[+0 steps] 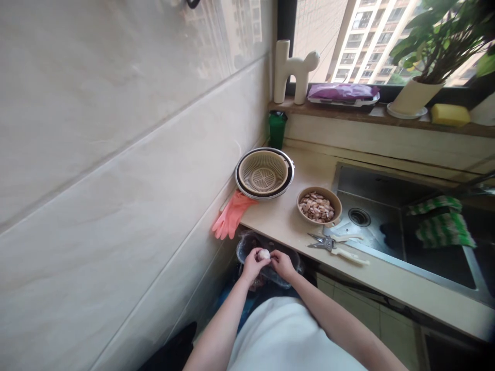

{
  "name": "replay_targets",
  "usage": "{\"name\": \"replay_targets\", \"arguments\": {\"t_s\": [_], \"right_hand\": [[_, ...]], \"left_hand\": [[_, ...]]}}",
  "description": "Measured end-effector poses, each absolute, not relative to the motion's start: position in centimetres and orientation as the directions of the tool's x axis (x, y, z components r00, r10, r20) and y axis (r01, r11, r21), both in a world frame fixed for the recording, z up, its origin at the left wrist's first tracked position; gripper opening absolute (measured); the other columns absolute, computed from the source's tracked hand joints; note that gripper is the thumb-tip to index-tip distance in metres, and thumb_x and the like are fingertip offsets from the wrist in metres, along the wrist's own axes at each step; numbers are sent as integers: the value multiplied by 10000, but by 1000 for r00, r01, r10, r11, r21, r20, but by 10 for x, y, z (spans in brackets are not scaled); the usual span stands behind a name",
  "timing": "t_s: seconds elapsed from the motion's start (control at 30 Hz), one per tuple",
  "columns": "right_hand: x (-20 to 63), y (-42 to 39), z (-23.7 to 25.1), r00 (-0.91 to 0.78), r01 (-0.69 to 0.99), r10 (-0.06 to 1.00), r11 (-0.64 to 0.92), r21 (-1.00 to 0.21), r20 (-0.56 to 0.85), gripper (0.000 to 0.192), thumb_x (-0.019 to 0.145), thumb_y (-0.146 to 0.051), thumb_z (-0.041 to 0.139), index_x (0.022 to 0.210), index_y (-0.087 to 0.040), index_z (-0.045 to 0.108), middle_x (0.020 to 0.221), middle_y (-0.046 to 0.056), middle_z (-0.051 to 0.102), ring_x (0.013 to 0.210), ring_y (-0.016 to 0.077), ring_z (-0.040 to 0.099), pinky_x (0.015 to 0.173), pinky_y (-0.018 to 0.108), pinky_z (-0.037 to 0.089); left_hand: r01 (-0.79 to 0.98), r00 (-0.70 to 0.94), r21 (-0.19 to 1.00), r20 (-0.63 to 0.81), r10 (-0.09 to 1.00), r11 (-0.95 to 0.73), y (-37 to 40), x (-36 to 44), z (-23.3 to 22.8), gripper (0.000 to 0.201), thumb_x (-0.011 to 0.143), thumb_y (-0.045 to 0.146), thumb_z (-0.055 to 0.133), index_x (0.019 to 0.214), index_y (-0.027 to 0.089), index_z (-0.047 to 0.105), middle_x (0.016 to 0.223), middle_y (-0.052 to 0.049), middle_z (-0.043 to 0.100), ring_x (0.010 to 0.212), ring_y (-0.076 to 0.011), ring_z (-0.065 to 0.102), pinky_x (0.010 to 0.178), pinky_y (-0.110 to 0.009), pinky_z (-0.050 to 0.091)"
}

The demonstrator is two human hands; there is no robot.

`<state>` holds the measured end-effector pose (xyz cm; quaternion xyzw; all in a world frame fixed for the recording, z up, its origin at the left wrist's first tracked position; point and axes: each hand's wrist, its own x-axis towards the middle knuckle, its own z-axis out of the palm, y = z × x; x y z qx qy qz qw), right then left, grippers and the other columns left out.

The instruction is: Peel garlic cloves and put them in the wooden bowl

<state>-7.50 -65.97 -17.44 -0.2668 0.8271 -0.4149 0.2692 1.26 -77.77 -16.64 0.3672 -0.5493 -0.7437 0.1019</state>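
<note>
Along the left side, marbled wall tiles (116, 206) fill much of what I see from my remote post. A pair of pink rubber gloves (231, 215) drapes over the counter's near left corner. Just right of them, lower down, I have the left hand (252, 265), its thumb and fingers closed on a whitish garlic bulb (264, 254). That bulb sits between the two hands, above a bin lined with a plastic bag (243, 246). Behind, on the counter (286, 216), a beige slotted strainer (263, 172) rests inside a larger metal-rimmed bowl (266, 198). A dark green container (276, 131) stands in the corner.

The right hand (282, 264) has its fingertips bent in at the bulb's right side; I cannot tell whether they grip it. Farther right, a tan bowl (339, 204) holds a heap of unpeeled garlic cloves (317, 207), and kitchen shears (328, 243) with pale handles lie in front of it, blades parted. Beside these I get the steel sink (344, 197), then a green-and-white checked cloth (446, 226) over its divider. On the sill above, a potted plant (419, 97) leans next to a yellow sponge (450, 114).
</note>
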Motion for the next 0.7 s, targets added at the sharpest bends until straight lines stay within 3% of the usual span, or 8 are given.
{"name": "replay_targets", "arguments": {"t_s": [0.13,0.33,0.4,0.47,0.53,0.63,0.7], "right_hand": [[-75,-657,-166,-733,-275,-651,546,-791,-194,161,726,-160,489,700,-167,648,733,68,625,702,189,544,673,301,398],[-81,-636,-119,-702,-436,-712,445,-782,-13,158,747,-280,587,888,-287,657,960,44,657,933,252,555,829,350,409],[-101,-612,-101,-789,-421,-612,468,-777,59,153,783,-333,537,876,-285,649,928,51,664,895,246,581,811,357,432],[-133,-586,-87,-920,-312,-380,559,-768,97,249,798,-416,478,862,-237,638,857,76,667,792,243,605,732,368,461],[-171,-568,-78,-971,-195,-231,632,-750,57,377,802,-484,404,798,-183,630,728,88,662,665,237,603,631,363,462],[-217,-563,-74,-973,-102,-218,690,-717,-72,461,800,-497,341,662,-158,622,595,79,643,576,216,595,581,330,448],[-231,-564,-75,-966,-100,-242,686,-721,-96,462,808,-465,323,744,-142,647,662,91,670,619,212,616,610,322,457]], "left_hand": [[-192,-695,773,-542,-472,-605,-777,7,-158,447,598,235,770,1005,167,596,814,-44,642,638,-115,585,568,-212,449],[-220,-640,839,-509,-576,-497,-784,12,-157,541,520,259,812,1000,163,581,860,-45,651,648,-109,589,552,-195,446],[-219,-639,845,-502,-583,-488,-781,18,-160,561,521,296,807,1013,157,576,881,-55,653,656,-113,589,558,-201,447],[-224,-652,850,-494,-576,-476,-777,22,-163,570,534,319,797,1028,149,568,884,-62,652,643,-112,583,548,-203,441],[-231,-667,859,-482,-569,-457,-771,24,-163,565,546,323,787,1033,142,562,879,-64,649,640,-113,577,538,-201,434],[-241,-684,873,-463,-564,-424,-764,20,-157,562,534,311,787,1021,141,564,877,-60,649,676,-131,585,547,-205,437],[-242,-692,882,-449,-566,-404,-762,17,-152,564,528,308,786,1021,145,565,881,-56,650,700,-142,592,563,-213,446]]}}
